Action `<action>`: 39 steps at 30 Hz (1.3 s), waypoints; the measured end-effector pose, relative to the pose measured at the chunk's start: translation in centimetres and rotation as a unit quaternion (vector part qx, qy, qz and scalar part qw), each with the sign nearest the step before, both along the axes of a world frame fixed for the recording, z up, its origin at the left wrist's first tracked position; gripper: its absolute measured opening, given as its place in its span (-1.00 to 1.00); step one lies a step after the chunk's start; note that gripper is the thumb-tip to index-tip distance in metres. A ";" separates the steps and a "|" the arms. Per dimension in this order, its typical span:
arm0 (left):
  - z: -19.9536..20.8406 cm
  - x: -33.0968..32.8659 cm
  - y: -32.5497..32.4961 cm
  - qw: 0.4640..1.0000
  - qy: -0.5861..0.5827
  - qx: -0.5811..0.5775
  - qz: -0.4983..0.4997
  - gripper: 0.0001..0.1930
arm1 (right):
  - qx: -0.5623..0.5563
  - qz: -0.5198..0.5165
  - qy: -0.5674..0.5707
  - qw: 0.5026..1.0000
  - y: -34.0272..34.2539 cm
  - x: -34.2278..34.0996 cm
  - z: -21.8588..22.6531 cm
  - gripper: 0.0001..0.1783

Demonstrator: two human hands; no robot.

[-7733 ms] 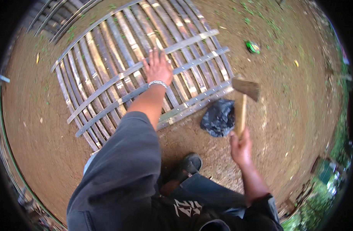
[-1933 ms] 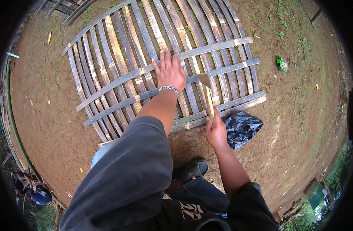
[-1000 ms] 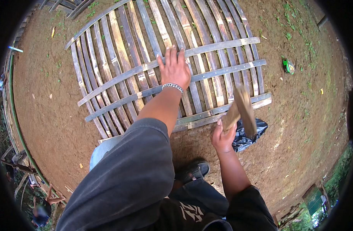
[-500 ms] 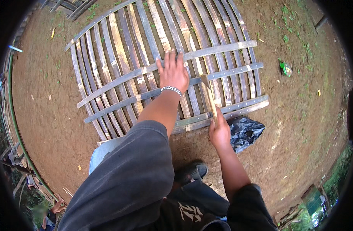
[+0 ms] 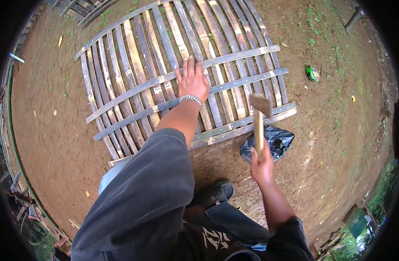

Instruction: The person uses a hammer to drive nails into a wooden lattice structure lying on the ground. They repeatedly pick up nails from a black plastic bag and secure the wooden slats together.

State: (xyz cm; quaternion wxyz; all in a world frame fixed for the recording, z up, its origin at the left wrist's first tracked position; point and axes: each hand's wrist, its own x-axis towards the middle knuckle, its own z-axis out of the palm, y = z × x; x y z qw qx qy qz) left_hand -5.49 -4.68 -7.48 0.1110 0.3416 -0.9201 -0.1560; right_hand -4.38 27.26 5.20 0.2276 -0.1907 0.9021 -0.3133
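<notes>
A panel of split bamboo slats (image 5: 134, 56) lies on the ground, its long slats crossed by several strips. Across the upper crosswise strip (image 5: 234, 58), my left hand (image 5: 193, 83) rests flat with its fingers stretched out. My right hand (image 5: 262, 164) is wrapped round the wooden handle of a hatchet (image 5: 259, 105). The hatchet's metal head is raised at the panel's near right corner, apart from the slats. Whether anything lies under my left palm is hidden.
A black plastic bag (image 5: 280, 141) lies by the panel's near right corner. Farther right is a green packet (image 5: 313, 73) on the bare soil. More slatted wood (image 5: 80, 9) stands at the far left. My shoe (image 5: 217, 194) is just below the panel.
My right hand has moved right and the hatchet has been lifted and turned, so its broad head now shows. My left hand stays on the same strip. The view has shifted slightly.
</notes>
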 end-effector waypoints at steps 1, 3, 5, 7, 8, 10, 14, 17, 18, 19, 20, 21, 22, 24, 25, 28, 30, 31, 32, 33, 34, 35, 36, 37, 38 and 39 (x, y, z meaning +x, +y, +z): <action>-0.1 -0.2 0.1 1.000 0.017 0.006 -0.004 -0.45 | 0.010 -0.015 0.017 1.000 2.4 0.3 1.2 -0.37; -0.5 0.4 -0.1 0.999 0.043 0.004 -0.005 -0.46 | 0.016 -0.051 -0.010 0.999 7.8 0.4 3.7 -0.37; 0.2 0.7 1.9 0.996 0.089 -0.003 -0.021 -0.46 | 0.047 -0.109 -0.031 0.992 13.7 0.5 6.9 -0.38; 2.0 1.3 5.6 0.991 0.105 0.004 -0.079 -0.52 | 0.036 -0.173 -0.027 0.984 17.4 1.7 11.0 -0.50; 2.9 1.7 8.2 0.973 0.095 0.088 -0.189 -0.66 | -0.006 -0.238 -0.057 0.970 17.4 2.6 12.8 -0.52; 4.5 2.5 14.2 0.857 0.175 0.232 -0.425 -0.86 | -0.094 -0.359 -0.116 0.921 15.9 4.3 16.4 -0.55; 4.7 3.1 22.8 0.829 -0.011 0.146 -0.540 -0.84 | -0.187 -0.435 -0.100 0.875 14.4 6.5 18.0 -0.56; 4.2 2.0 25.3 0.867 -0.065 0.111 -0.482 -0.81 | -0.192 -0.431 -0.090 0.877 15.0 6.9 17.9 -0.56; 4.2 1.6 25.8 0.873 -0.072 0.125 -0.466 -0.82 | -0.198 -0.428 -0.093 0.877 15.3 7.3 17.7 -0.55; 4.2 1.2 26.1 0.879 -0.080 0.138 -0.450 -0.82 | -0.205 -0.425 -0.098 0.876 15.6 7.6 17.6 -0.55; 4.1 0.8 26.3 0.884 -0.088 0.151 -0.433 -0.81 | -0.198 -0.426 -0.105 0.877 15.9 7.8 17.5 -0.54; 3.8 0.3 26.3 0.874 -0.107 0.177 -0.440 -0.79 | -0.191 -0.427 -0.112 0.877 16.2 8.1 17.5 -0.53; 3.9 -0.1 26.1 0.867 -0.116 0.174 -0.452 -0.78 | -0.185 -0.429 -0.118 0.877 16.5 8.4 17.5 -0.52; 4.0 -0.5 25.6 0.854 -0.134 0.170 -0.474 -0.76 | -0.187 -0.424 -0.115 0.879 16.7 8.8 17.7 -0.51; 3.9 -0.7 25.3 0.854 -0.132 0.168 -0.474 -0.75 | -0.189 -0.420 -0.114 0.881 16.8 8.8 17.7 -0.50; 4.1 -1.1 24.7 0.847 -0.149 0.144 -0.489 -0.75 | -0.192 -0.423 -0.118 0.878 16.9 8.6 17.6 -0.49; 4.5 -1.4 24.6 0.842 -0.156 0.134 -0.498 -0.75 | -0.196 -0.420 -0.118 0.878 17.0 8.6 17.3 -0.49; 4.5 -1.3 24.5 0.840 -0.161 0.131 -0.501 -0.75 | -0.196 -0.418 -0.120 0.879 16.9 8.6 17.2 -0.48; 4.5 -1.2 24.4 0.840 -0.153 0.140 -0.501 -0.75 | -0.198 -0.413 -0.123 0.880 16.8 8.5 17.3 -0.49; 4.4 -1.2 24.4 0.841 -0.144 0.149 -0.500 -0.75 | -0.199 -0.407 -0.127 0.882 16.6 8.4 17.3 -0.49; 4.4 -1.2 24.3 0.841 -0.138 0.157 -0.499 -0.75 | -0.201 -0.402 -0.132 0.884 16.3 8.3 17.2 -0.50; 4.7 -1.2 24.3 0.838 -0.137 0.135 -0.511 -0.77 | -0.193 -0.400 -0.131 0.886 16.3 8.2 17.1 -0.51; 5.1 -1.1 24.2 0.840 -0.131 0.133 -0.510 -0.77 | -0.185 -0.399 -0.130 0.889 16.4 8.1 17.0 -0.52; 5.3 -1.0 24.1 0.842 -0.125 0.130 -0.509 -0.78 | -0.177 -0.397 -0.128 0.891 16.3 8.0 16.9 -0.52; 5.4 -0.8 24.0 0.844 -0.120 0.127 -0.508 -0.78 | -0.177 -0.390 -0.135 0.894 16.1 7.9 16.8 -0.55; 5.0 -0.5 24.1 0.851 -0.114 0.135 -0.495 -0.80 | -0.178 -0.383 -0.142 0.895 15.8 7.8 16.7 -0.57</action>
